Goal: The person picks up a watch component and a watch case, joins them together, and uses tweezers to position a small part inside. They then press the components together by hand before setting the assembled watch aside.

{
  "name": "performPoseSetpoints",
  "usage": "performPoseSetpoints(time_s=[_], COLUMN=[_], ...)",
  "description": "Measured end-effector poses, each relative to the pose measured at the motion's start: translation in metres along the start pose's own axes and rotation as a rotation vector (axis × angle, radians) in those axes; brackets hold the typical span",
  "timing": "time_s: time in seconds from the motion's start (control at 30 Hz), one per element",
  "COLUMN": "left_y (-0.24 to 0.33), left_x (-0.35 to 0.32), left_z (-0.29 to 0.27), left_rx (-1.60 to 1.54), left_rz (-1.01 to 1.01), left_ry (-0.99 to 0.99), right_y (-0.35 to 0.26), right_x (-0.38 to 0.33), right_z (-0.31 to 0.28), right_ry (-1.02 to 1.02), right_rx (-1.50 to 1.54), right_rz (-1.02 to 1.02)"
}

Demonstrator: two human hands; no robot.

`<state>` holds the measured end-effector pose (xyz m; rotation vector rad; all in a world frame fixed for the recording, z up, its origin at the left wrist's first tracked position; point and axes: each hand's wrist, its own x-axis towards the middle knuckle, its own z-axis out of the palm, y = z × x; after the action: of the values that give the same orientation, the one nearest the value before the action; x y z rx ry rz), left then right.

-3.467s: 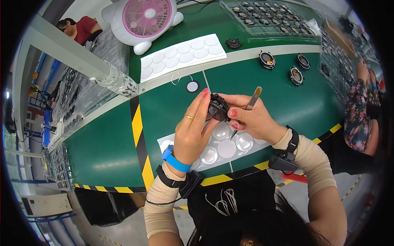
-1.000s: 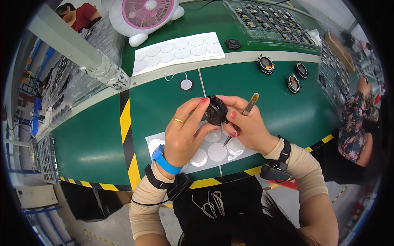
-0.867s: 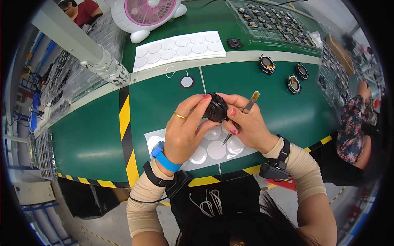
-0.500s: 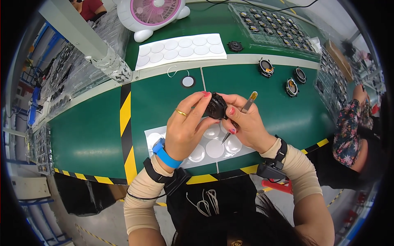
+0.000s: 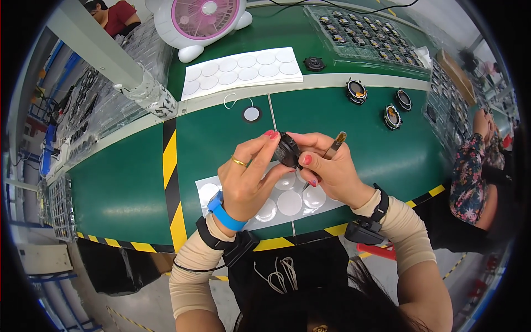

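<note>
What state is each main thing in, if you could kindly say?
Black round part, held by left hand and right hand
Tweezers, in right hand, tip down
Near disc sheet, flat, partly hidden
Fan, whether running unclear
Clear tray, holding parts
Three round cases, lying on green bench

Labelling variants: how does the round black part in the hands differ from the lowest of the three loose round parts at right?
Colour: the round black part is dark wherever it shows; the lowest loose part has a silvery rim and orange inside.
Support: the round black part is held between left hand and right hand; the lowest loose part rests on the green bench.
Both look round.
</note>
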<state>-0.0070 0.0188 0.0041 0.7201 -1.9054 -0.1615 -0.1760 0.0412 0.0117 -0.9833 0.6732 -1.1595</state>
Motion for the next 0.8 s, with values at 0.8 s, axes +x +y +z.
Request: performPoseSetpoints(time_s=[0.8], left_y=[0.047], left_x=[0.099], left_z=[-0.038], left_rx=[0.197], left_rz=[0.392], left_ry=[0.330], right_y=[-0.108], right_x=[0.022], right_z=[0.040], right_ry=[-0.230], right_rx=[-0.229], right_rz=[-0.468])
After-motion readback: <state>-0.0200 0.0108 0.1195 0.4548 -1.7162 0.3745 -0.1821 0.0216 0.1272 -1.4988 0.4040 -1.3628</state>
